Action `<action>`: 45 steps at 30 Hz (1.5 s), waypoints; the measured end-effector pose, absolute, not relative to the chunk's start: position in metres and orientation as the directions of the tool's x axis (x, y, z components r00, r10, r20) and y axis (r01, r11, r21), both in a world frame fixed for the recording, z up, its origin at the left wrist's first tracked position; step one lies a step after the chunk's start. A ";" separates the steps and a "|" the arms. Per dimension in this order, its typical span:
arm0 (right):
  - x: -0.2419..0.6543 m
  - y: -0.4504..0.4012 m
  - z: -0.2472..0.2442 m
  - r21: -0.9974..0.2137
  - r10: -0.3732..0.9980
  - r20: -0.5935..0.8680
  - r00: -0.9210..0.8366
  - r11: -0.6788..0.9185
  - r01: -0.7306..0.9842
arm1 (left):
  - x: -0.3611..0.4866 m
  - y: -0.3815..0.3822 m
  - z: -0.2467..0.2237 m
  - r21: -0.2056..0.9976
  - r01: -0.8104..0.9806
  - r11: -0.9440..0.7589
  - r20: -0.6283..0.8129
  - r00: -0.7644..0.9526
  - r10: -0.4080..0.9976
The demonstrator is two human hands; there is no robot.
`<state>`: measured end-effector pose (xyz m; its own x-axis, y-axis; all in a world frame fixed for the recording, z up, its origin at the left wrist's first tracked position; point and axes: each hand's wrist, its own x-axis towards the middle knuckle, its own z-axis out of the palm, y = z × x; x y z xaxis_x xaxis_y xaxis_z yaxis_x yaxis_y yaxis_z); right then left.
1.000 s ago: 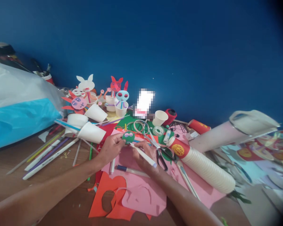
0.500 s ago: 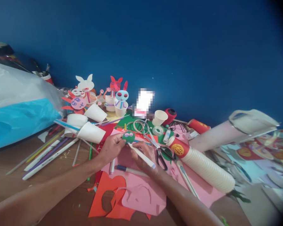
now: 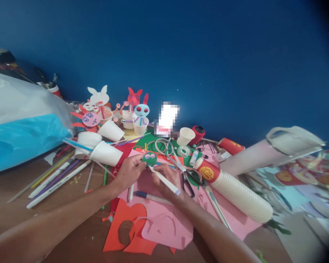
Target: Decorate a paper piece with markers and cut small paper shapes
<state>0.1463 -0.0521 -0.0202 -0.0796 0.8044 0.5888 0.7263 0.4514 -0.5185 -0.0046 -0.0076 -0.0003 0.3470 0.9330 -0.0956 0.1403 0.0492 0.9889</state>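
Observation:
Between the thumb and fingers of my left hand (image 3: 131, 168) is a round green paper face (image 3: 149, 158) with two pink eyes. My right hand (image 3: 168, 176) grips a white marker pen (image 3: 166, 181), its tip at the lower edge of the green face; whether it touches cannot be made out. Below my hands lie pink paper (image 3: 168, 230), a cut-out orange sheet (image 3: 109, 237) and a marker with a dark blue cap (image 3: 141, 195). Scissors (image 3: 185, 175) with black handles rest just right of my right hand.
Paper-cup puppets (image 3: 141, 118) stand at the back by a blurred-out bright screen (image 3: 167, 118). A long stack of paper cups (image 3: 238, 195) lies to the right. Tipped white cups (image 3: 106, 153) and several pens (image 3: 57, 186) are at left, near a plastic bag (image 3: 24, 124). A blue wall rises behind.
Almost nothing differs. Both hands keep their hold on the green face and the marker, with the pen tip still at the face's lower edge.

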 end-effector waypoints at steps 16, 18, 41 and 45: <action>0.147 -0.051 -0.025 -0.487 0.778 0.628 -0.030 0.423 0.764 | -0.006 -0.008 -0.002 0.990 0.122 0.068 -0.106 0.336 0.936; 0.147 -0.051 -0.025 -0.492 0.781 0.624 -0.022 0.414 0.766 | -0.006 -0.008 -0.001 0.990 0.123 0.070 -0.108 0.338 0.935; 0.147 -0.052 -0.024 -0.523 0.799 0.601 -0.012 0.405 0.750 | -0.006 -0.007 -0.001 0.989 0.128 0.072 -0.111 0.327 0.938; 0.147 -0.055 -0.020 -0.535 0.789 0.606 -0.100 0.497 0.683 | -0.005 -0.008 0.002 0.990 0.109 0.094 -0.126 0.331 0.935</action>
